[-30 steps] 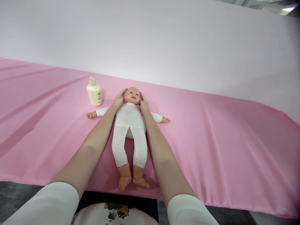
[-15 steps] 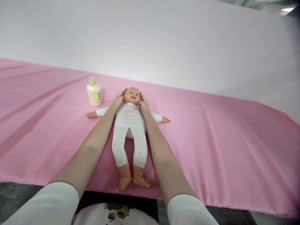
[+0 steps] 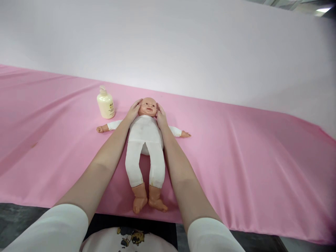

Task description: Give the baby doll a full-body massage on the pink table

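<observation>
**Both hands cupping a doll's head on a pink-covered table**

Pink cloth (image 3: 236,157) is covering the whole table, draping over the near edge and running off to both sides with a few soft creases on the left. Behind it a plain pale wall is filling most of the background, with a bit of ceiling light peeking in at the top right corner.

So, the doll (image 3: 145,140) is lying on its back around the middle of the cloth, head pointing toward the far edge and feet pointing toward the near edge, almost reaching it. It's wearing a white one-piece, arms sticking straight out to either side, bare feet side by side.

Left hand (image 3: 133,111) is resting against the left side of the doll's head, fingers curling up around it toward the top. Right hand (image 3: 161,117) is doing the same on the other side, fingers lying along the cheek and temple. Both hands are open and cupping, pressing on the head from either side rather than closing into a fist, so the head is sitting between the two palms. Forearms are running down along either side of the doll's body, with white sleeves pushed up near the elbows.

Just left of the head, toward the far edge, a cream bottle (image 3: 105,104) with a pump top is standing upright on the cloth. It's near the left hand but not touching it, or the doll's outstretched arm.
</observation>
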`<state>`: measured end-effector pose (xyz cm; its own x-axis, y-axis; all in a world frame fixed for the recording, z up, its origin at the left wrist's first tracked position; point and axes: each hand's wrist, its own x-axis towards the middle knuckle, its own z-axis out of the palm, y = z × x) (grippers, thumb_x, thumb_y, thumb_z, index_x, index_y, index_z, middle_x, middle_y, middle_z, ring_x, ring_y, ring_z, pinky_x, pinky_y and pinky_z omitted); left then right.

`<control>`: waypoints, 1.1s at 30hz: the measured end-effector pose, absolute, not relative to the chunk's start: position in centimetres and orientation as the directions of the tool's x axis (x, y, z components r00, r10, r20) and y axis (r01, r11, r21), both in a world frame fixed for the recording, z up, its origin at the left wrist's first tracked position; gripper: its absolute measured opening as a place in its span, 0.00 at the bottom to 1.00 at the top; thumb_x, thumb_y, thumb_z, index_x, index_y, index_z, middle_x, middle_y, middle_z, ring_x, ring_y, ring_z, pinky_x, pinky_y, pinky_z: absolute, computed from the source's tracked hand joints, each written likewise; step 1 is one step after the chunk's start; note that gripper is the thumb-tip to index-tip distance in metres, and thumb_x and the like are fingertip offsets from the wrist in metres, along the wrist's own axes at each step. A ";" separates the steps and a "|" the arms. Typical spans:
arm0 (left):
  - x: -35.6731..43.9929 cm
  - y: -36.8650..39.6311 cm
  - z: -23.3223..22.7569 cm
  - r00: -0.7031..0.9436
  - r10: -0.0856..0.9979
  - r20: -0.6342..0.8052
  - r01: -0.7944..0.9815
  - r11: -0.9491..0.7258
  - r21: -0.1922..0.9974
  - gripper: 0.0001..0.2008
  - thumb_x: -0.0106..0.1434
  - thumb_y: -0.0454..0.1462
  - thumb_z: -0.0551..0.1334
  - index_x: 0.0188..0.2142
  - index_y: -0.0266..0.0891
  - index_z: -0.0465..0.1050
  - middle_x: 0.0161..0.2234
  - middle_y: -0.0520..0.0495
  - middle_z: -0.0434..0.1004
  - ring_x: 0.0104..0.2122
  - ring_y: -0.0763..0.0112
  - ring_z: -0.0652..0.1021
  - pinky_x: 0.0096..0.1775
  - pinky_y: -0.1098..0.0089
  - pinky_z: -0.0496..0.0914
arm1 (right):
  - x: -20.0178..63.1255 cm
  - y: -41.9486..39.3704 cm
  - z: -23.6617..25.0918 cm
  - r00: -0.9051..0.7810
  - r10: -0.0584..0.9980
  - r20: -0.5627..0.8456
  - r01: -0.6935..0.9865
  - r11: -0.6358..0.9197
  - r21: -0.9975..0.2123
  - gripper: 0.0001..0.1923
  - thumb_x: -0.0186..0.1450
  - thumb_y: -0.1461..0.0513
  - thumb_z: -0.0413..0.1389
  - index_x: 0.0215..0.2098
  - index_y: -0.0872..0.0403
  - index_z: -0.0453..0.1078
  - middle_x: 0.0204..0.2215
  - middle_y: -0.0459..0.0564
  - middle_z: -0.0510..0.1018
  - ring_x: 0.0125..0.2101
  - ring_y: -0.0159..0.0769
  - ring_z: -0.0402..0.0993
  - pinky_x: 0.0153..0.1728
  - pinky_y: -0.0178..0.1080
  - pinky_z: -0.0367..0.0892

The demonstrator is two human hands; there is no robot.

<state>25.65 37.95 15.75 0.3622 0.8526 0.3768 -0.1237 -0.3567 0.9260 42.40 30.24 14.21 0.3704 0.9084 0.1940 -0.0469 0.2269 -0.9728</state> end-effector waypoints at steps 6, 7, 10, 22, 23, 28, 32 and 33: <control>25.6 37.5 16.0 0.382 0.846 0.372 -0.111 -0.358 0.927 0.30 0.65 0.49 0.61 0.62 0.38 0.66 0.66 0.39 0.68 0.67 0.57 0.67 0.68 0.60 0.60 | 42.3 30.0 14.2 0.392 0.897 0.205 -0.036 0.238 -0.971 0.34 0.67 0.45 0.53 0.68 0.45 0.61 0.71 0.45 0.62 0.70 0.40 0.60 0.69 0.51 0.62; 25.6 37.5 15.9 0.397 0.837 0.378 -0.106 -0.367 0.924 0.32 0.64 0.50 0.61 0.63 0.38 0.65 0.67 0.39 0.67 0.68 0.57 0.67 0.68 0.59 0.60 | 42.2 29.9 14.3 0.390 0.898 0.205 -0.042 0.239 -0.970 0.35 0.66 0.44 0.53 0.68 0.46 0.61 0.71 0.46 0.62 0.70 0.41 0.60 0.68 0.51 0.62; 25.5 37.5 15.6 0.437 0.807 0.397 -0.065 -0.411 0.909 0.39 0.60 0.53 0.65 0.67 0.39 0.61 0.70 0.39 0.60 0.70 0.54 0.62 0.70 0.58 0.57 | 41.9 29.4 14.9 0.370 0.906 0.204 -0.054 0.240 -0.969 0.39 0.65 0.42 0.56 0.70 0.46 0.58 0.71 0.47 0.60 0.70 0.42 0.61 0.68 0.49 0.63; 25.1 37.0 15.9 0.479 0.769 0.423 0.025 -0.493 0.870 0.40 0.61 0.54 0.67 0.69 0.48 0.60 0.74 0.46 0.52 0.74 0.55 0.50 0.73 0.54 0.43 | 41.4 28.3 16.2 0.210 0.909 0.361 0.173 0.329 -0.928 0.48 0.63 0.34 0.54 0.74 0.42 0.50 0.75 0.40 0.51 0.75 0.37 0.45 0.76 0.46 0.40; 25.0 36.8 16.0 0.482 0.768 0.421 0.022 -0.491 0.871 0.38 0.62 0.53 0.66 0.69 0.49 0.61 0.74 0.46 0.52 0.74 0.55 0.50 0.73 0.54 0.43 | 41.3 28.2 16.3 0.207 0.906 0.369 0.179 0.336 -0.925 0.47 0.63 0.34 0.53 0.74 0.43 0.51 0.75 0.41 0.51 0.75 0.37 0.45 0.76 0.46 0.40; 25.0 36.2 16.8 0.493 0.764 0.416 0.024 -0.490 0.872 0.31 0.66 0.51 0.63 0.66 0.48 0.66 0.73 0.47 0.56 0.75 0.57 0.48 0.73 0.54 0.43 | 41.2 28.3 16.3 0.200 0.902 0.383 0.174 0.352 -0.919 0.44 0.65 0.36 0.54 0.72 0.46 0.57 0.73 0.43 0.56 0.74 0.37 0.48 0.76 0.45 0.41; 25.1 36.3 16.8 0.482 0.762 0.433 0.007 -0.497 0.868 0.31 0.66 0.52 0.63 0.65 0.43 0.68 0.72 0.43 0.56 0.74 0.55 0.49 0.73 0.54 0.44 | 41.4 28.6 16.0 0.194 0.906 0.377 0.158 0.351 -0.923 0.40 0.64 0.37 0.55 0.69 0.42 0.62 0.72 0.39 0.58 0.74 0.35 0.46 0.76 0.47 0.38; 25.1 36.3 16.8 0.482 0.756 0.443 0.001 -0.506 0.863 0.31 0.66 0.52 0.64 0.64 0.42 0.69 0.72 0.42 0.56 0.74 0.55 0.49 0.73 0.54 0.44 | 41.5 28.6 16.0 0.195 0.907 0.373 0.152 0.347 -0.925 0.39 0.64 0.37 0.56 0.68 0.42 0.63 0.72 0.39 0.59 0.74 0.35 0.46 0.76 0.47 0.38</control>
<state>25.12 36.31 16.81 0.4816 0.7562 0.4430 0.0012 -0.5060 0.8625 41.46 28.60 16.00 0.1948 0.9073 0.3726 0.1521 0.3473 -0.9253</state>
